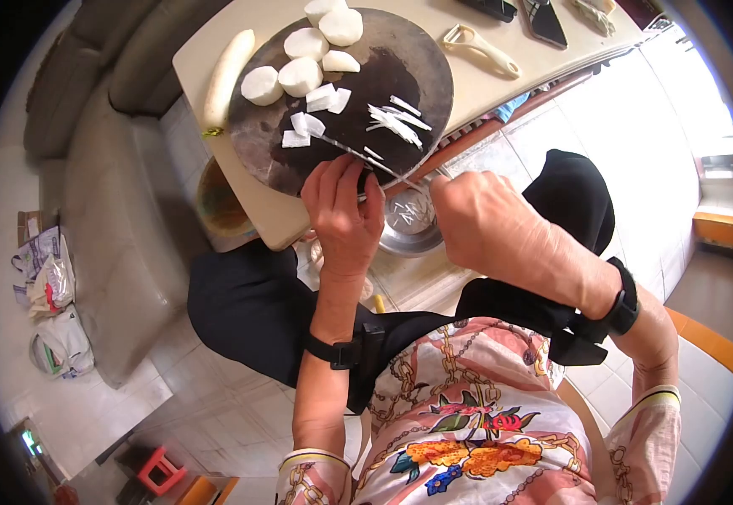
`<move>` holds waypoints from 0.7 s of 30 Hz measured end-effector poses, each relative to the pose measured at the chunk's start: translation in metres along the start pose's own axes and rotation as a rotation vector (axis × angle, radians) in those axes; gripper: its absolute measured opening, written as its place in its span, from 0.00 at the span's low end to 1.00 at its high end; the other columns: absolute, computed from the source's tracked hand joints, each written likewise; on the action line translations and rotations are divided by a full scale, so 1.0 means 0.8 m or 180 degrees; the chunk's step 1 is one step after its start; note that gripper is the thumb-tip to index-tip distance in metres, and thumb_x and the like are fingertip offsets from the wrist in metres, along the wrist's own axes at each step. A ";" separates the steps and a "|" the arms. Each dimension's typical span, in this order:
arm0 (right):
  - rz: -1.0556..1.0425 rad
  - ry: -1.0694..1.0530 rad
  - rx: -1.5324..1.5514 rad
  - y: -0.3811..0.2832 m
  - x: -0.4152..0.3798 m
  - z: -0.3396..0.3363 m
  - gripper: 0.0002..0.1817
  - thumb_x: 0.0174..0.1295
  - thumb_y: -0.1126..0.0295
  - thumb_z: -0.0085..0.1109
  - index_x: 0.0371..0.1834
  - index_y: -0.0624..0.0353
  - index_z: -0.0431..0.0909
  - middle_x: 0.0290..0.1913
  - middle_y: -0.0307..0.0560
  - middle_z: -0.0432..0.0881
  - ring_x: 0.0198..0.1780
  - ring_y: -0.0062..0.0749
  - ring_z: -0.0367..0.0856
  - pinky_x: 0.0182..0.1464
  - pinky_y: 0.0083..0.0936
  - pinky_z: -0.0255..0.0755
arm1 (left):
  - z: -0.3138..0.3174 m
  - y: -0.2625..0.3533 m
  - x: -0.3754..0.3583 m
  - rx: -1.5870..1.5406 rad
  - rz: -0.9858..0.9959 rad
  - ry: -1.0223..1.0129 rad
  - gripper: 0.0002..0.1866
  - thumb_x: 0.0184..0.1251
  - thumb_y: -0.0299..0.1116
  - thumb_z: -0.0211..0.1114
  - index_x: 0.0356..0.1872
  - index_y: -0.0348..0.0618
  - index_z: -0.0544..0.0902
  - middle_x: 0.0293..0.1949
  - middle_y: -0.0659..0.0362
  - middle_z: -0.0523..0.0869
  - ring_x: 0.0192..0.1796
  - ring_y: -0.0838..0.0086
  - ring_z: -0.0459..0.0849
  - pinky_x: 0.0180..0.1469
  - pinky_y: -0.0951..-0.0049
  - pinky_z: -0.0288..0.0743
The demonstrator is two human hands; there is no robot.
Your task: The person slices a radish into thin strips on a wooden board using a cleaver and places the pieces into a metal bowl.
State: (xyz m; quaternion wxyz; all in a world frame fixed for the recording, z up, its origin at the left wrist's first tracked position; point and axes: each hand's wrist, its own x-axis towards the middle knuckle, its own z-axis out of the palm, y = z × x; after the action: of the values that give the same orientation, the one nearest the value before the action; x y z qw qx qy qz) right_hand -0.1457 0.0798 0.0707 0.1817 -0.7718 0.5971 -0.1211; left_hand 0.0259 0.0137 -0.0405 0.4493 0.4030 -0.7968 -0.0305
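Note:
On the round dark cutting board [257,151], my left hand [341,210] rests at the near edge with fingers curled down; what lies under the fingertips is hidden. A dark band shows at those fingers. My right hand [488,219] is closed round the handle of a knife [396,175], whose thin blade reaches left across the board just beyond my left fingers. White radish slices [324,99] lie beyond the blade, and a pile of cut radish strips [396,124] lies to the right. Thick radish chunks [303,76] stand at the back left.
A long whole radish [227,80] lies left of the board on the pale table [278,217]. A peeler [482,50] and a phone [545,21] are at the right. Below the board edge sits a metal bowl [413,241] with strips inside. A brown basin [219,202] stands beneath the table.

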 end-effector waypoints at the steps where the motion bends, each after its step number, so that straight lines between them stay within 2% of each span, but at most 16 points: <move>1: -0.0022 0.0024 0.0000 0.000 0.000 -0.005 0.05 0.45 0.78 0.58 0.23 0.70 0.73 0.20 0.61 0.75 0.27 0.59 0.79 0.31 0.42 0.73 | -0.002 0.002 0.001 0.0048 0.0049 -0.0026 0.12 0.54 0.24 0.67 0.41 0.34 0.83 0.45 0.52 0.83 0.50 0.54 0.78 0.53 0.58 0.72; 3: 0.0239 -0.0315 0.0530 0.005 -0.002 -0.016 0.05 0.43 0.78 0.57 0.22 0.71 0.77 0.25 0.66 0.79 0.31 0.60 0.82 0.36 0.44 0.77 | -0.005 0.004 0.003 0.0122 0.0108 -0.0022 0.12 0.54 0.23 0.66 0.41 0.33 0.83 0.44 0.50 0.83 0.49 0.53 0.79 0.51 0.57 0.73; 7: 0.0489 -0.0171 0.0551 0.014 -0.006 -0.021 0.05 0.45 0.79 0.56 0.22 0.72 0.76 0.24 0.66 0.79 0.32 0.61 0.81 0.36 0.45 0.76 | -0.007 0.008 0.009 0.0107 0.0077 -0.0167 0.13 0.55 0.22 0.66 0.43 0.35 0.83 0.45 0.51 0.82 0.48 0.54 0.78 0.50 0.58 0.73; 9: 0.0430 -0.0082 0.0638 0.015 -0.014 -0.020 0.04 0.45 0.79 0.56 0.22 0.71 0.76 0.24 0.66 0.78 0.32 0.61 0.81 0.35 0.45 0.76 | -0.006 0.005 0.004 -0.0048 -0.0095 -0.0270 0.14 0.55 0.24 0.67 0.45 0.37 0.83 0.47 0.53 0.81 0.52 0.55 0.76 0.54 0.58 0.70; 11: 0.0368 -0.0005 0.0716 0.019 -0.023 -0.016 0.04 0.45 0.79 0.56 0.22 0.71 0.76 0.23 0.66 0.78 0.31 0.61 0.81 0.35 0.45 0.76 | -0.004 0.004 0.001 -0.0041 -0.0079 -0.0232 0.14 0.55 0.23 0.67 0.44 0.37 0.83 0.47 0.53 0.81 0.52 0.55 0.77 0.54 0.58 0.70; 13: 0.0041 0.0260 0.0702 0.024 -0.030 -0.010 0.09 0.57 0.77 0.56 0.22 0.70 0.72 0.16 0.62 0.72 0.25 0.61 0.77 0.27 0.43 0.70 | -0.005 0.007 0.002 -0.0036 -0.0132 -0.0230 0.13 0.55 0.22 0.67 0.44 0.37 0.83 0.47 0.53 0.81 0.52 0.55 0.77 0.54 0.57 0.70; 14: 0.0036 0.0276 0.0703 0.024 -0.032 -0.013 0.09 0.57 0.77 0.56 0.22 0.70 0.72 0.16 0.62 0.72 0.25 0.61 0.77 0.27 0.43 0.70 | -0.006 0.008 0.003 -0.0031 -0.0116 -0.0224 0.13 0.55 0.22 0.67 0.44 0.37 0.83 0.47 0.53 0.81 0.52 0.55 0.77 0.54 0.57 0.70; 16: 0.0321 -0.0169 0.0717 0.025 -0.036 -0.023 0.04 0.47 0.78 0.56 0.24 0.69 0.75 0.22 0.64 0.78 0.30 0.60 0.81 0.33 0.45 0.75 | -0.009 0.013 0.007 0.0065 -0.0095 -0.0197 0.11 0.56 0.21 0.67 0.41 0.35 0.84 0.46 0.51 0.82 0.49 0.55 0.79 0.51 0.60 0.75; 19: 0.0559 -0.0264 0.0936 0.030 -0.037 -0.022 0.04 0.47 0.78 0.56 0.25 0.69 0.75 0.22 0.64 0.78 0.29 0.60 0.81 0.33 0.45 0.75 | -0.007 0.010 0.006 -0.0084 -0.0188 -0.0138 0.11 0.55 0.21 0.67 0.41 0.35 0.84 0.46 0.51 0.83 0.49 0.56 0.79 0.51 0.61 0.75; 21: 0.0492 -0.0213 0.0885 0.029 -0.037 -0.022 0.04 0.47 0.78 0.56 0.25 0.69 0.75 0.22 0.64 0.78 0.29 0.60 0.81 0.33 0.45 0.75 | -0.007 0.010 0.008 -0.0189 -0.0296 -0.0123 0.11 0.56 0.22 0.67 0.42 0.36 0.84 0.46 0.51 0.83 0.49 0.56 0.79 0.51 0.61 0.75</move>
State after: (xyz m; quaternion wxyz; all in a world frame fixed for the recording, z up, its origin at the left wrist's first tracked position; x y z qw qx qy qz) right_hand -0.1804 0.1009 0.0775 0.3153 -0.6946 0.6259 -0.1624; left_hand 0.0237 0.0167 -0.0297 0.4436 0.4254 -0.7845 -0.0827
